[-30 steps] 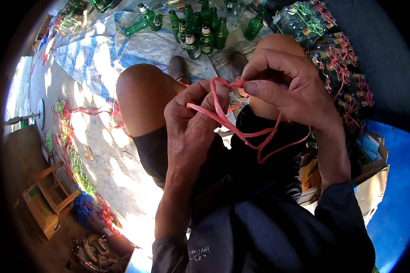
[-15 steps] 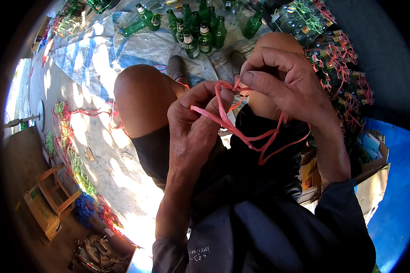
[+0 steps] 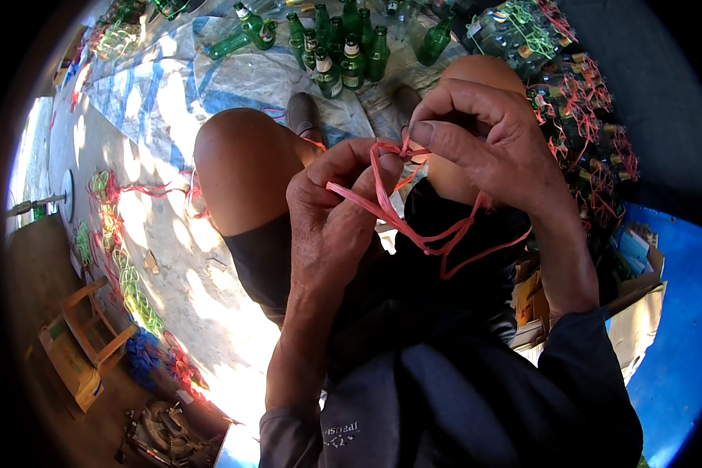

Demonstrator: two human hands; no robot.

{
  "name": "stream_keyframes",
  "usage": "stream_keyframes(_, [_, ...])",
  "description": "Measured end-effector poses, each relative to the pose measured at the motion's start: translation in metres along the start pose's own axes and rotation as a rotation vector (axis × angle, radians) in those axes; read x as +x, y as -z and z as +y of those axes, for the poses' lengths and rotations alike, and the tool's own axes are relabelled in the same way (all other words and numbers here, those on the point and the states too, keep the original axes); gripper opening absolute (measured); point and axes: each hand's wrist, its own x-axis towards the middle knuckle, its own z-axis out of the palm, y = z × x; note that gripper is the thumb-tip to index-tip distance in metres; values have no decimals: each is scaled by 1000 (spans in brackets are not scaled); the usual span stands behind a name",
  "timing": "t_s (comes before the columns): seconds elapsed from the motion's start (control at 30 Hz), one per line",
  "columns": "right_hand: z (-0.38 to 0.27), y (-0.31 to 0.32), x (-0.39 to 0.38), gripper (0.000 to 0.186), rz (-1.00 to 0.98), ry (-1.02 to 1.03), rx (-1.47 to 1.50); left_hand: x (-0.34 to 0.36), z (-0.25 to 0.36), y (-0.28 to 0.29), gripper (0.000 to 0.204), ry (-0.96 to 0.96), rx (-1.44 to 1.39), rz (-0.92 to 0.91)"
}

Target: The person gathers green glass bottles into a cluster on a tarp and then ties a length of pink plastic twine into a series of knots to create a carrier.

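Observation:
A pink plastic string (image 3: 384, 204) hangs in loops between my two hands, above my lap. My left hand (image 3: 331, 207) pinches it between thumb and forefinger near a small knot. On the other side of that knot, my right hand (image 3: 483, 140) pinches the string with its thumb and fingers, close to the left fingertips. A loose end sticks out beside my left thumb, and a long loop droops below toward my right wrist. An orange strand shows behind the fingers.
Green glass bottles (image 3: 351, 64) stand on a blue-and-white sheet (image 3: 179, 93) beyond my feet. String-tied bottle bundles (image 3: 581, 109) are piled at the right. Tangled coloured string (image 3: 129, 277) lies along the floor at left, near a wooden chair (image 3: 97, 335). A cardboard box (image 3: 636, 288) sits at right.
Both hands keep nearly the same pinch on the string. The right hand and the hanging loop have shifted only very slightly.

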Motion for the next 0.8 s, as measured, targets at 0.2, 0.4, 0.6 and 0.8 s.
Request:
stream_keyframes(0.2, [-8, -6, -4, 14, 71, -52, 61, -1, -2, 6, 24, -2, -66, -60])
stream_keyframes(0.4, [-40, 4, -14, 27, 195, 211, -411, 0, -1, 2, 17, -129, 26, 35])
stream_keyframes(0.6, [-57, -20, -26, 28, -37, -31, -119, 0, -5, -2, 12, -411, 205, 97])
stream_keyframes(0.8, [-46, -22, -34, 16, -29, -117, 225, -1, -1, 1, 17, -571, 540, 175])
